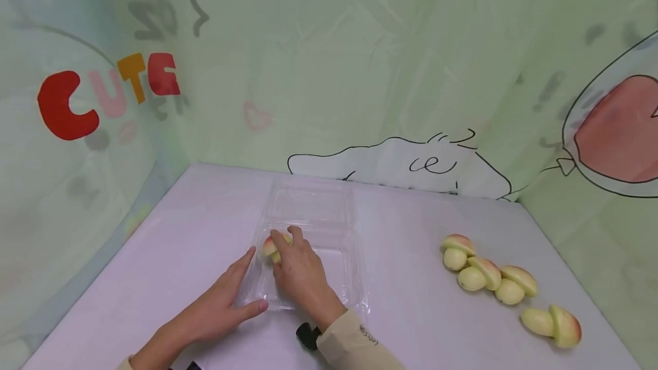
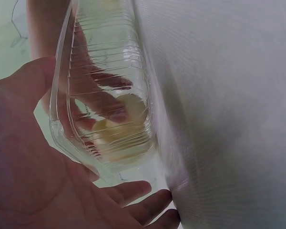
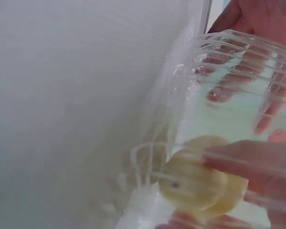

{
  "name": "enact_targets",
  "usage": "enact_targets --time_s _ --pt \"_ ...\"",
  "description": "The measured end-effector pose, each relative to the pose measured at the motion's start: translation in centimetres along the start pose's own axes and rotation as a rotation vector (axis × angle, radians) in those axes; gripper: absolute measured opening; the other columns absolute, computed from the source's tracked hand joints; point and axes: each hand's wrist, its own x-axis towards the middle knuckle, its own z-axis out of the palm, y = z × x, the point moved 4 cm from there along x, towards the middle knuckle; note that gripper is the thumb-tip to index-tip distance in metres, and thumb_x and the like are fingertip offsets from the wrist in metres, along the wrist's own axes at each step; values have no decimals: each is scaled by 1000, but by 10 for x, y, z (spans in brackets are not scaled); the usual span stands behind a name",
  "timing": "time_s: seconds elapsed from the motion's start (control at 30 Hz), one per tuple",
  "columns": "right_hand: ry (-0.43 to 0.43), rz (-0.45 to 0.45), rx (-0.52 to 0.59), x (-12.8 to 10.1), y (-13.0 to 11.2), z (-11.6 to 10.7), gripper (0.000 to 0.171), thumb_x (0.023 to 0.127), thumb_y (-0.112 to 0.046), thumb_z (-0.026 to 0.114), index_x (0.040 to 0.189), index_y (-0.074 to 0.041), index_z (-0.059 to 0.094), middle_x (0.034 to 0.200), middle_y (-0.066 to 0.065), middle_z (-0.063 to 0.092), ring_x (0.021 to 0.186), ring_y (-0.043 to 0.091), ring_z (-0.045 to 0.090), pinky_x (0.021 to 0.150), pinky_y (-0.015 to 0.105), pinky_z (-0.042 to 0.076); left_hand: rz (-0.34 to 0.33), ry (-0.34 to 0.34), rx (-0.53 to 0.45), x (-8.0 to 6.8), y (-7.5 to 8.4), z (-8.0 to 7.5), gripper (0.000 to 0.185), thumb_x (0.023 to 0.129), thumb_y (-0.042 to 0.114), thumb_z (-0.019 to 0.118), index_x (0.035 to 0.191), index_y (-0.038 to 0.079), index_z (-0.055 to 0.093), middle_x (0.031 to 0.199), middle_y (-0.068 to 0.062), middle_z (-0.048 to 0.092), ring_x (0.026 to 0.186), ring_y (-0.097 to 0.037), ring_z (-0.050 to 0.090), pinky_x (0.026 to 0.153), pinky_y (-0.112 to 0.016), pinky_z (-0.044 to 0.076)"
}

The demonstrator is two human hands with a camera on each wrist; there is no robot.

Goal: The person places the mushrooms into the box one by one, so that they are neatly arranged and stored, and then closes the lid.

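A clear plastic clamshell box (image 1: 336,270) lies on the table with its lid (image 1: 311,201) folded back, away from me. My right hand (image 1: 302,273) reaches into the box's left far corner and holds a mushroom-shaped piece (image 1: 269,248), pale yellow-green with a reddish cap. In the right wrist view, fingers and thumb lie on either side of this pale piece (image 3: 195,183), seen through the ribbed wall. Along the box's left side stands my left hand (image 1: 218,307), fingers extended and thumb spread towards the front edge. Its palm faces the clear wall (image 2: 105,62) in the left wrist view.
Several more mushroom-shaped pieces (image 1: 483,273) lie in a slanting row on the table's right side, the nearest one (image 1: 552,325) a little apart. Printed cloth walls (image 1: 360,73) enclose the white table (image 1: 411,313) at the back and sides.
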Motion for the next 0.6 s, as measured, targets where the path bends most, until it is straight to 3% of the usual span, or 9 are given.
enact_targets --time_s 0.37,0.6 --pt "58 17 31 -5 3 -7 64 85 -16 78 145 -22 58 142 15 55 107 34 69 68 45 59 31 14 10 1 2 -1 99 96 58 66 167 13 14 168 -20 29 154 -42 31 117 -64 33" --pt "61 36 58 -11 6 -9 60 87 -21 78 144 -20 59 138 15 58 107 33 68 68 45 58 17 11 -2 0 2 -1 99 96 58 66 167 14 14 168 -19 28 154 -42 29 118 -64 32"
